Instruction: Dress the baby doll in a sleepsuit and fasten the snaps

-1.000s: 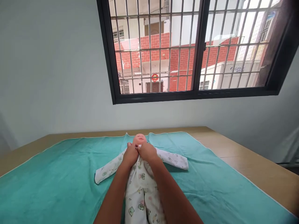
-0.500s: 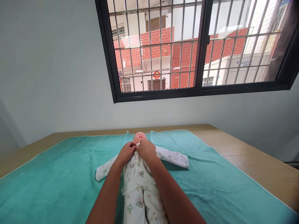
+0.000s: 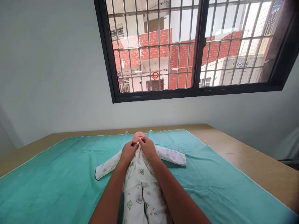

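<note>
- The right hand (image 3: 149, 148) pinches the outfit (image 3: 142, 174) at the neck, lifting a small peak of fabric just below the doll's head (image 3: 138, 136).
- The left hand (image 3: 128, 151) is beside it, its bent fingers at the same neckline; whether they grip the fabric, I cannot tell.
- The outfit lies face up below the head, its front covering where the doll's body would be, so that much looks done.
- The neckline looks unsettled, pulled up rather than lying flat; whether anything there is fastened is hidden by the fingers.
- Both sleeves, one to the left (image 3: 108, 165) and one to the right (image 3: 172, 156), are spread outward; no doll hands show at the cuffs.
- The legs of the outfit run side by side toward the wearer; whether they are filled, I cannot tell.
- Under it all, a green cloth (image 3: 67, 174) covers much of the table (image 3: 252, 155), below the window (image 3: 197, 90).
</note>
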The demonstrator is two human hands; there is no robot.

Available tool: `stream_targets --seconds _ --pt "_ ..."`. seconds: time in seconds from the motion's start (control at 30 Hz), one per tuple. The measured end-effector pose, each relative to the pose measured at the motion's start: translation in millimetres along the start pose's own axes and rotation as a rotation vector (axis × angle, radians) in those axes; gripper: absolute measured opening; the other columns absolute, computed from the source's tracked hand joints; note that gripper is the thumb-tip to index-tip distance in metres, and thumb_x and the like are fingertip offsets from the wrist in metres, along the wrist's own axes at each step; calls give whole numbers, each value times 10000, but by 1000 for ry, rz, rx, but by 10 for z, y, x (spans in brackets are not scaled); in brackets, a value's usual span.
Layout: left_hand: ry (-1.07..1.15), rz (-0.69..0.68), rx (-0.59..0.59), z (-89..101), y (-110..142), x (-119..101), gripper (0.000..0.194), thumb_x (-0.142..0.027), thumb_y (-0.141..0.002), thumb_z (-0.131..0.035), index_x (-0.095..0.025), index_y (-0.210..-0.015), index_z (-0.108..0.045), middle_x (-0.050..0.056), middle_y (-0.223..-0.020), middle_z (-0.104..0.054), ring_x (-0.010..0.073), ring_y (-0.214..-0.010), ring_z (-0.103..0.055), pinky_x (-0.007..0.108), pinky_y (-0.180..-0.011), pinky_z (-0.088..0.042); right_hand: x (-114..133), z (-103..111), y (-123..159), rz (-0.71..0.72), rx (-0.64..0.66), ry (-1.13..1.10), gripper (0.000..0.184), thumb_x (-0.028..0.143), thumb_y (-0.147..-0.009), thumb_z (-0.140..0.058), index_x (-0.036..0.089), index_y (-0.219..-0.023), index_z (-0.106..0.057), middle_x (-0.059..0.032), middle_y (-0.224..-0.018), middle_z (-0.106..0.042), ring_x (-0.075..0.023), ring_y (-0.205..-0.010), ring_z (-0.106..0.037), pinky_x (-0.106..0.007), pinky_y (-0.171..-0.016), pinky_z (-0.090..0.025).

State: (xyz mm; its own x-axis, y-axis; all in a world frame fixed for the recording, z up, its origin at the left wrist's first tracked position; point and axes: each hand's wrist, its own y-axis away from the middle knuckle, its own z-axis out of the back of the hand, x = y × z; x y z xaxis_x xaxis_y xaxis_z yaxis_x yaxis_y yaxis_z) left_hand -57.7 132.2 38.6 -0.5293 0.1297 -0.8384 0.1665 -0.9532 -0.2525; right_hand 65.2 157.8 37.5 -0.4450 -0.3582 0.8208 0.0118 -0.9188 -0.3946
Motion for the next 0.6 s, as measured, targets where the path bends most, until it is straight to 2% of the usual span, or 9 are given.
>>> stream_targets --seconds 0.1,0.23,0.43,0.5,0.6 --pt "9 3 -8 -1 8 -4 256 -406 -760 -580 -171 -829 -656 38 -807 -690 190 -759 -609 283 -685 -415 -11 18 -12 -48 20 -42 114 264 -766 -505 189 -706 -567 -5 -772 -647 -135 -726 -548 -237 -661 -362" --pt "51 -10 -38 3 23 -10 241 -402 -739 -616 -174 -807 -650 34 -782 -679 184 -736 -607 272 -656 -417 30 39 -10 -83 39 28 51 235 -709 -532 188 -706 -551 -3 -762 -632 -135 -718 -530 -236 -643 -349" --pt "95 21 -119 -29 35 -15 149 -322 -739 -603 -184 -795 -620 17 -741 -658 158 -672 -584 260 -623 -410 45 25 -27 -105 -12 88 83 266 -734 -488 198 -695 -515 17 -697 -579 -129 -655 -476 -232 -598 -329" --pt "111 39 -160 -38 45 -22 130 -304 -751 -580 -189 -806 -607 11 -753 -658 148 -665 -578 257 -624 -411 25 32 -37 -142 -20 17 86 260 -719 -500 191 -719 -550 10 -726 -597 -132 -677 -490 -231 -610 -340" --pt "177 52 -254 -47 61 -30 141 -319 -757 -574 -187 -799 -598 8 -760 -656 139 -647 -568 255 -614 -418 -12 51 -48 -210 41 -140 131 273 -680 -556 173 -731 -623 -2 -729 -627 -142 -689 -524 -231 -610 -362"
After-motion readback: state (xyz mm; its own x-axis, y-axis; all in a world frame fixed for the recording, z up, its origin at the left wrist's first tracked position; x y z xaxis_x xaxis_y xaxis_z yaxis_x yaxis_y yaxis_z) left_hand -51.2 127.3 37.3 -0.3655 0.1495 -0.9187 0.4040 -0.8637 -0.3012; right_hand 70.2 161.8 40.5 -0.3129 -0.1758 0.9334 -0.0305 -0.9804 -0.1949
